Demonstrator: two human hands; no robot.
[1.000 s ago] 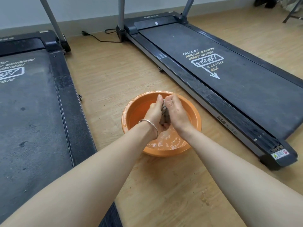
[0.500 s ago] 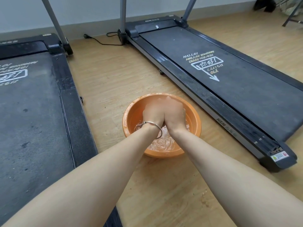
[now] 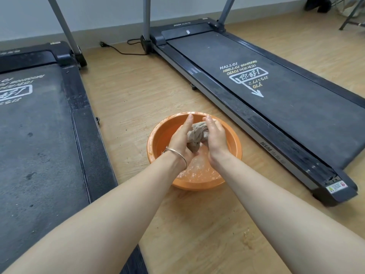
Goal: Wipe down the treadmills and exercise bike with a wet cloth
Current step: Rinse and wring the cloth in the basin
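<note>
An orange basin (image 3: pixel 158 135) with foamy water stands on the wooden floor between two black treadmills. Over it, my left hand (image 3: pixel 180 139) and my right hand (image 3: pixel 216 138) hold a bunched grey-beige wet cloth (image 3: pixel 197 135) between them, fingers curled round its sides. A metal bangle sits on my left wrist. The left treadmill (image 3: pixel 39 135) has a dusty, spotted belt. The right treadmill (image 3: pixel 276 99) carries white and yellow greeting print on its belt. The exercise bike is not in view.
A black power cable (image 3: pixel 122 50) and plug lie on the floor by the wall between the treadmills. Grey uprights rise from both treadmill fronts. Dark frame legs (image 3: pixel 351 14) stand at the far right. A wet splash mark (image 3: pixel 247 238) lies on the floor near my right forearm.
Both hands dipped into the water with the cloth half a second ago, then rose above it again; the cloth now shows bunched between them.
</note>
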